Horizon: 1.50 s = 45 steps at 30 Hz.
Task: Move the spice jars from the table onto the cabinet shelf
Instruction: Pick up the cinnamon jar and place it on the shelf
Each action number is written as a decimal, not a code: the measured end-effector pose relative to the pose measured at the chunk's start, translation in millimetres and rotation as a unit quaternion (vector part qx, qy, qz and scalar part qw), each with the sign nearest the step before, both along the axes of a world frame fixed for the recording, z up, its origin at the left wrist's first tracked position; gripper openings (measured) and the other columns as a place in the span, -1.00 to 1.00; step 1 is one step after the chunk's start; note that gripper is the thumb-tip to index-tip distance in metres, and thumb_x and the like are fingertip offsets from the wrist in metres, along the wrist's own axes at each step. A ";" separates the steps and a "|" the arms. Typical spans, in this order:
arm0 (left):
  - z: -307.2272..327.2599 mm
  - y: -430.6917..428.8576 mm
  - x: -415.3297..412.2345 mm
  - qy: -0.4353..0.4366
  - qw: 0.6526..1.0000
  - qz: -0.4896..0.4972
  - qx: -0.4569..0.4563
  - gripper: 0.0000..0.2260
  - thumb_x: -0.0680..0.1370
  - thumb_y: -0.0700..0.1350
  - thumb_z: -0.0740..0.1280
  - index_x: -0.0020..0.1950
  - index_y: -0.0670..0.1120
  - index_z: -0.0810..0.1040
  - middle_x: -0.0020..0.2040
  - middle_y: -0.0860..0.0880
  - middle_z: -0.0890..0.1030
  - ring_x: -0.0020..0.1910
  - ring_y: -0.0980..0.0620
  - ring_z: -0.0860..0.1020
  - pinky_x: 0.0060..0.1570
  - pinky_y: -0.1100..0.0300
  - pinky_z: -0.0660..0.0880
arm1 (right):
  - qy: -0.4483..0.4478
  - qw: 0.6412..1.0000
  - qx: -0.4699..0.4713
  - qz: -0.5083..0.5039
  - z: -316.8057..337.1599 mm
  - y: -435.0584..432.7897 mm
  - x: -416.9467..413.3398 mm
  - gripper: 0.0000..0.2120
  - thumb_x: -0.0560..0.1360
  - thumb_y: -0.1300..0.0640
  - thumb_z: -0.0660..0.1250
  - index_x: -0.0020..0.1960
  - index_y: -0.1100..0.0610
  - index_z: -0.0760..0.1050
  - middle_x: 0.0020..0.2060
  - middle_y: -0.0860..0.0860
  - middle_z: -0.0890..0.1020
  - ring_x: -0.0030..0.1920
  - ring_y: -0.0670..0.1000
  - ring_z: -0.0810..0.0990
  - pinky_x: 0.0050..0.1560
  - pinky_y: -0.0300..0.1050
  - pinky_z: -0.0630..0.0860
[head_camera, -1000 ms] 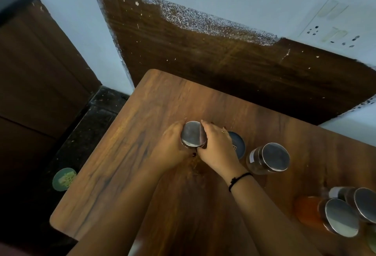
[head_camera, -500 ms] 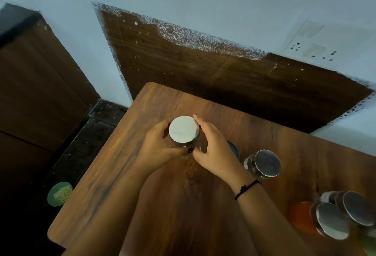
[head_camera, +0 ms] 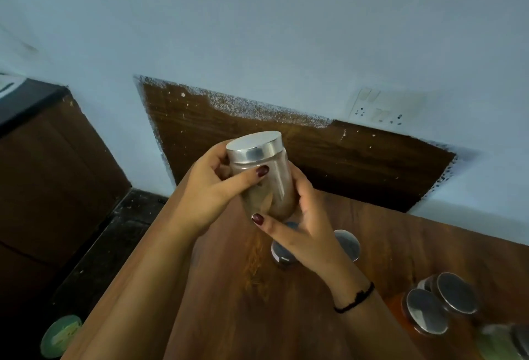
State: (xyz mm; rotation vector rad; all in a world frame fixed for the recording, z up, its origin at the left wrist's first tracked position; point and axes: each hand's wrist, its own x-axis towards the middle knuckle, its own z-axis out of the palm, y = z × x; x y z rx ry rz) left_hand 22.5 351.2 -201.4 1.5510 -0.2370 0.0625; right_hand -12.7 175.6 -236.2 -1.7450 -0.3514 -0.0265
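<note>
Above the table, we hold a steel-lidded spice jar, tilted; left hand grips its side; right hand grips its base. More lidded jars stand below.

Left hand, right hand — both curled round the jar.

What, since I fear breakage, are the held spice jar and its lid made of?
The spice jar looks like clear glass or hard plastic, I cannot tell which: brown powder shows through and a highlight streaks its side. Its lid looks like brushed metal, perhaps steel: matte silver sheen with a soft reflection.
</note>
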 end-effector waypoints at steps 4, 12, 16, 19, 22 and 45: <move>37.6 -13.0 -6.6 -0.030 0.999 -0.015 -0.042 -0.65 0.38 0.04 0.47 0.11 -0.04 0.60 -0.11 0.04 0.70 -0.12 0.08 0.68 -0.21 0.25 0.59 | -0.019 0.997 0.070 -0.022 31.7 -11.3 -18.1 -0.10 0.36 -0.01 0.58 0.55 -0.01 0.17 0.44 0.00 0.43 0.42 0.08 0.45 0.35 0.21 0.46; 91.1 -47.5 -18.8 -0.096 0.993 -0.062 -0.038 -0.68 0.43 0.12 0.37 0.09 -0.03 0.62 -0.16 0.03 0.69 -0.16 0.05 0.69 -0.24 0.24 0.59 | -0.072 0.986 0.140 -0.059 74.3 -35.3 -33.1 -0.10 0.29 -0.09 0.61 0.49 0.03 0.25 0.39 0.04 0.48 0.40 0.11 0.47 0.34 0.22 0.47; 100.8 -63.4 -24.4 -0.095 0.992 -0.074 -0.045 -0.59 0.45 0.11 0.36 0.22 -0.06 0.60 0.01 -0.06 0.71 0.00 -0.06 0.69 -0.16 0.15 0.62 | -0.104 0.981 0.151 -0.072 82.9 -45.1 -39.1 -0.08 0.24 0.00 0.63 0.47 0.03 0.25 0.36 -0.08 0.49 0.39 0.02 0.48 0.30 0.02 0.53; 106.7 -76.0 -29.1 -0.091 0.990 -0.090 -0.053 -0.60 0.54 0.01 0.33 0.34 -0.12 0.52 0.08 -0.09 0.70 0.04 -0.04 0.68 -0.11 0.20 0.60 | -0.144 0.972 0.156 -0.106 85.9 -51.4 -43.7 -0.12 0.24 0.10 0.61 0.45 0.04 0.28 0.33 -0.08 0.50 0.38 -0.02 0.49 0.24 -0.11 0.55; 108.4 -88.0 -35.7 -0.085 0.990 -0.102 -0.054 -0.61 0.58 -0.01 0.25 0.37 -0.10 0.49 0.16 -0.09 0.68 0.13 -0.05 0.66 0.03 0.11 0.64 | -0.198 0.957 0.130 -0.170 85.6 -59.4 -47.6 -0.09 0.23 0.08 0.62 0.47 0.12 0.27 0.36 0.04 0.45 0.40 0.05 0.46 0.28 -0.03 0.53; 85.0 -101.7 -78.2 -0.058 0.988 -0.137 -0.034 -0.63 0.45 0.09 0.37 0.16 -0.07 0.66 0.04 -0.08 0.70 0.03 -0.02 0.67 -0.05 0.23 0.57 | -0.191 0.964 0.137 -0.127 80.5 -79.4 -78.7 -0.02 0.28 -0.06 0.63 0.56 0.01 0.20 0.44 0.06 0.43 0.42 0.09 0.47 0.30 0.15 0.52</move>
